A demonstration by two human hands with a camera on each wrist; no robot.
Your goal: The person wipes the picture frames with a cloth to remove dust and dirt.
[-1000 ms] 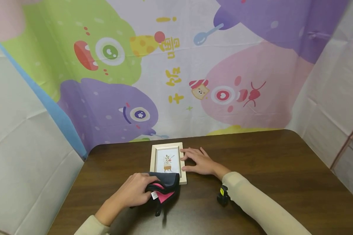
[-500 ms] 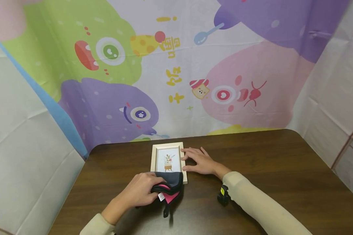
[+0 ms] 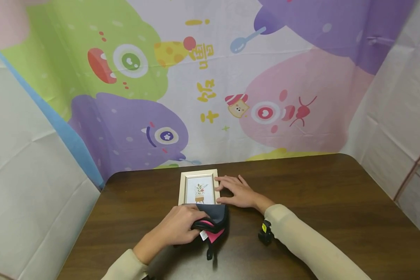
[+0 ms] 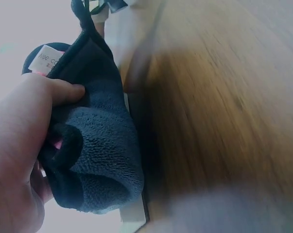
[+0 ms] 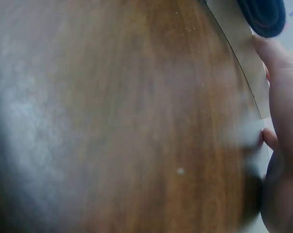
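A folded cloth (image 3: 213, 214), dark grey with black edging, a pink inner side and a white tag, is gripped by my left hand (image 3: 178, 225). In the left wrist view the thumb presses on the terry cloth (image 4: 105, 141) and the fingers curl behind it. The cloth lies over the near edge of a cream picture frame (image 3: 183, 188) and hides that edge. Inside the frame a print (image 3: 199, 190) shows a potted plant. My right hand (image 3: 239, 193) rests its fingertips along the frame's right side, fingers spread and only slightly bent.
The frame lies on a dark brown wooden table (image 3: 301, 186), near its back edge. Behind the table hangs a cartoon-printed curtain (image 3: 210, 136). A black wrist device (image 3: 265, 233) sits on the right sleeve.
My left hand has slid the cloth to the right along the near edge of the picture frame. The right hand and the frame have stayed in place.
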